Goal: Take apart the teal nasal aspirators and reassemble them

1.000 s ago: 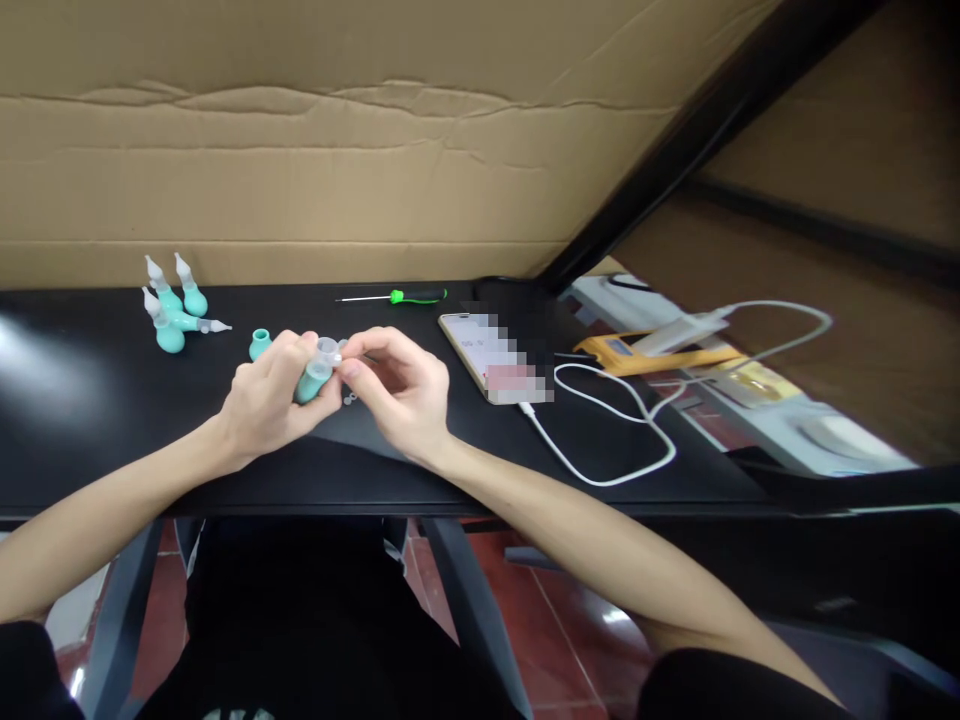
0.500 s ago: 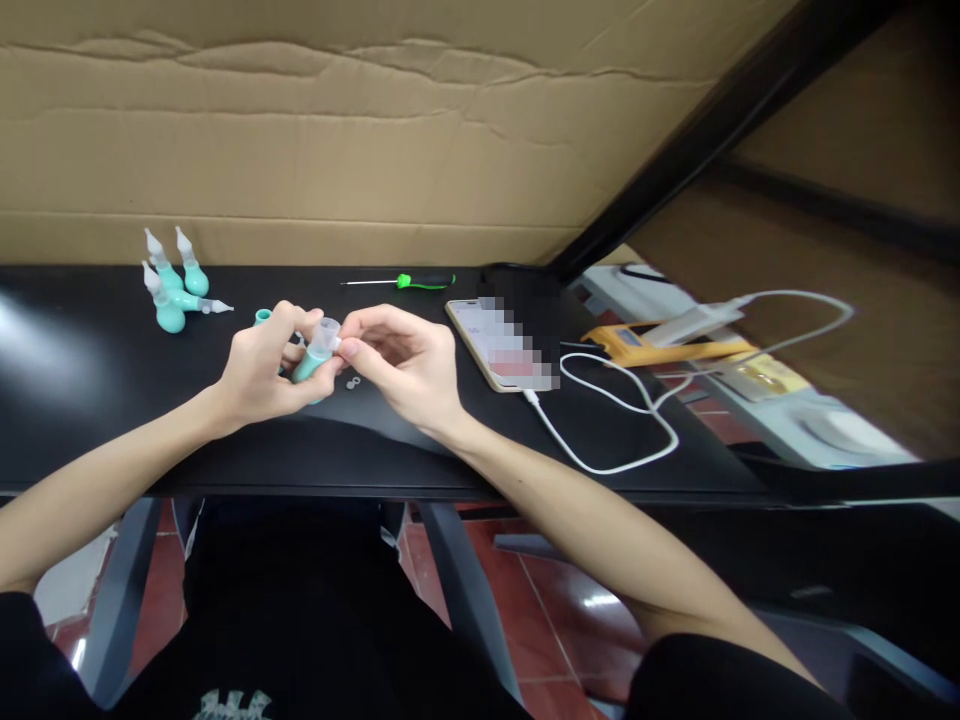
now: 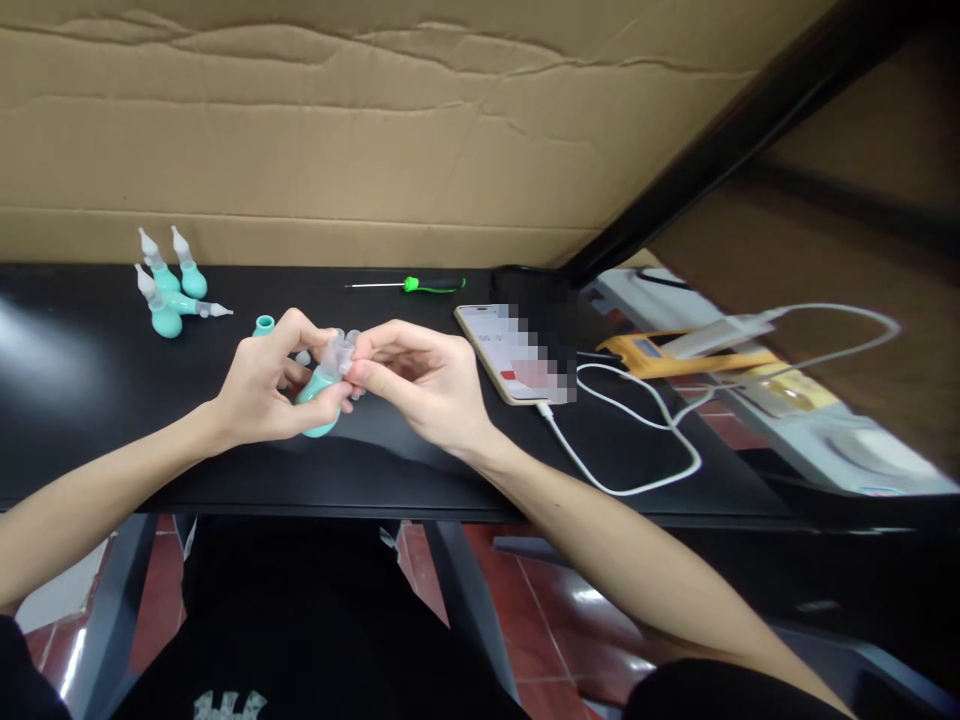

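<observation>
My left hand (image 3: 270, 385) grips a teal rubber bulb (image 3: 319, 385) with a clear plastic cup piece (image 3: 339, 352) on its top. My right hand (image 3: 424, 380) pinches that clear piece from the right, fingertips touching it. Both hands hover just above the black table (image 3: 90, 400). A loose teal bulb (image 3: 263, 325) stands behind my left hand. Three finished teal bulbs with clear tips (image 3: 166, 285) cluster at the far left of the table.
A green-handled screwdriver (image 3: 416, 285) lies near the cardboard wall (image 3: 375, 150). A phone (image 3: 510, 352) with a white cable (image 3: 637, 450) lies to the right. Beyond the table's right edge sit a yellow device (image 3: 660, 355) and white equipment (image 3: 825, 440).
My right fingers have closed in on the clear piece atop the bulb, and the small clear rings on the table are now hidden behind my hands. The view has shifted slightly.
</observation>
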A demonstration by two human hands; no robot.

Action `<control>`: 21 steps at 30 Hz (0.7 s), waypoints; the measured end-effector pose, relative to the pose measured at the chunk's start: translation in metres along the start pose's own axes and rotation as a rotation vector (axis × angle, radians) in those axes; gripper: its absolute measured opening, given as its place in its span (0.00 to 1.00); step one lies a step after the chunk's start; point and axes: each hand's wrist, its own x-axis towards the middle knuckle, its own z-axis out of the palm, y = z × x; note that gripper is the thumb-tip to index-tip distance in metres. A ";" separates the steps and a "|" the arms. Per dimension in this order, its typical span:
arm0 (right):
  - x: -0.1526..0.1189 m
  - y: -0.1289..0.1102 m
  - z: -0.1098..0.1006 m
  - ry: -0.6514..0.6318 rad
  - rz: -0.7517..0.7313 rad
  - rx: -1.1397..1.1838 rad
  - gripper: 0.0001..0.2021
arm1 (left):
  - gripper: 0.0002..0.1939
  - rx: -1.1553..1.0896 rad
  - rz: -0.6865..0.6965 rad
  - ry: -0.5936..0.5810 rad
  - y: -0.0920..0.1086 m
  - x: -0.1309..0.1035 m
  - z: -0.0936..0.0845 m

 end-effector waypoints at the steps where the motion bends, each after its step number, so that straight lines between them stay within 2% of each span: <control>1: 0.000 0.000 0.000 -0.005 0.007 -0.011 0.15 | 0.14 -0.003 -0.021 -0.001 0.001 0.000 0.000; 6: 0.000 -0.003 -0.001 -0.037 0.033 -0.002 0.16 | 0.13 0.015 -0.028 0.009 0.004 0.000 0.003; 12: 0.000 -0.002 0.001 -0.017 0.061 -0.054 0.19 | 0.12 0.229 0.136 0.046 0.004 0.004 0.001; 16: -0.004 0.001 0.006 0.075 -0.006 -0.163 0.10 | 0.10 0.420 0.240 0.081 0.002 0.003 0.001; 21: -0.008 0.002 0.016 0.203 -0.083 -0.356 0.02 | 0.16 0.772 0.305 0.207 0.004 -0.002 0.009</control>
